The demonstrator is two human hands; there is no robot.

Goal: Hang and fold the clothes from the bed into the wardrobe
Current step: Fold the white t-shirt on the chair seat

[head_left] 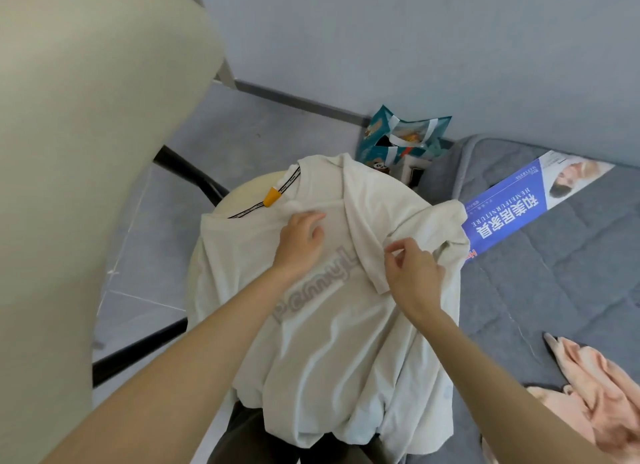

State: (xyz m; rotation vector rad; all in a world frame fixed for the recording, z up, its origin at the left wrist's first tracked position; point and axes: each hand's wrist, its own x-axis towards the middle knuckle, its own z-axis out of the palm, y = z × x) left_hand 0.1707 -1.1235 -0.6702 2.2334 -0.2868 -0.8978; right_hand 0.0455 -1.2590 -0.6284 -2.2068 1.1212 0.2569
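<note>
Pinching with thumb and forefinger, the right hand (412, 273) holds the sleeve turned inward across the white T-shirt (329, 342), apparently to square the fold. The left hand (301, 238) rests loose-fingered below the collar, pinning the cloth. The shirt lies over a round stool (244, 193) serving as folding surface. A pink garment (588, 377) lies on the bed (554, 290) alongside. A bag (401, 138) stands beyond.

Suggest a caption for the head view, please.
Left hand rests on a T-shirt spread over a seat; right hand pinches its sleeve, beside the bed.
</note>
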